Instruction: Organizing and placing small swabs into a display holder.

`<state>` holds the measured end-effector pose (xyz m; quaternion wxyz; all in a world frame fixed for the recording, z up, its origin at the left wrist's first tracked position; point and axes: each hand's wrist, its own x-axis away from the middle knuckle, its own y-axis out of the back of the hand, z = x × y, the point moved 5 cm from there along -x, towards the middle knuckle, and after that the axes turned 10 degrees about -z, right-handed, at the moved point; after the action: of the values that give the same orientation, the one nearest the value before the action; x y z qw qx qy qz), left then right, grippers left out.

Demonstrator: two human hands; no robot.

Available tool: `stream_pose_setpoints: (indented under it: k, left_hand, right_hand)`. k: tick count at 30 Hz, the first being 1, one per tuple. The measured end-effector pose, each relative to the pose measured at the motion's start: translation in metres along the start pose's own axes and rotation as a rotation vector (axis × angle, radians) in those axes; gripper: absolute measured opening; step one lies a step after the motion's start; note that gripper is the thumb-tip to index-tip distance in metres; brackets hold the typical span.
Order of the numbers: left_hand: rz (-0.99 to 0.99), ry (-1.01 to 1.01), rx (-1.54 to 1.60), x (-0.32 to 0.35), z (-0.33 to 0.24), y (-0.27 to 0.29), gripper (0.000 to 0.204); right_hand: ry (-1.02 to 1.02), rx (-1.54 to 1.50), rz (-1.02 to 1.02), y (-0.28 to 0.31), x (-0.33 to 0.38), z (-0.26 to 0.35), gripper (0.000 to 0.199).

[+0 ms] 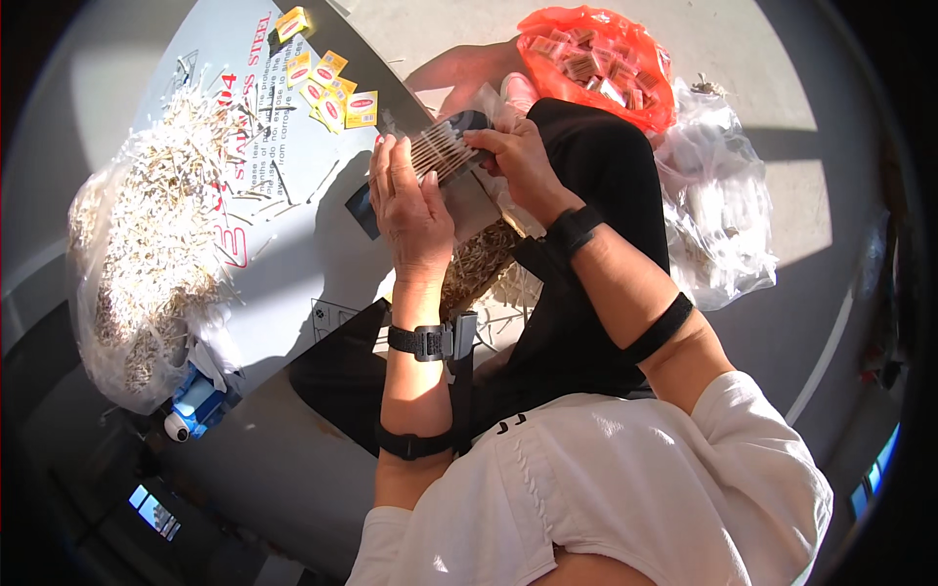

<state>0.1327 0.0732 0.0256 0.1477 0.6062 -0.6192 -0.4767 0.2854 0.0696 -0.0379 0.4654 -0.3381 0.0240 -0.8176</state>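
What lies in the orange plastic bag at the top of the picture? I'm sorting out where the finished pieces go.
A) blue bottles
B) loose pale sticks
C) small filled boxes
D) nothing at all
C: the orange bag lies open and holds a heap of small boxes, while the loose pale sticks are heaped on the sheet at the left.

Your left hand (410,210) hides the near end of the row of thin sticks (440,151), your right hand (518,161) covers its far end, and the packets in the orange bag (586,59) are too small to tell.
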Motion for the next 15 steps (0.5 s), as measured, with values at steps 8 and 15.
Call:
stream_pose_setpoints:
  k: [8, 15]
  left_hand:
    - [-0.105, 0.015, 0.011, -0.013, 0.002, 0.014, 0.011]
    - [-0.069, -0.076, -0.003, -0.018, 0.002, 0.001, 0.007]
  right_hand:
    - [0.008, 0.016, -0.001, -0.001, 0.001, 0.002, 0.007]
    - [0.037, 0.004, 0.02, -0.005, 0.002, 0.004, 0.013]
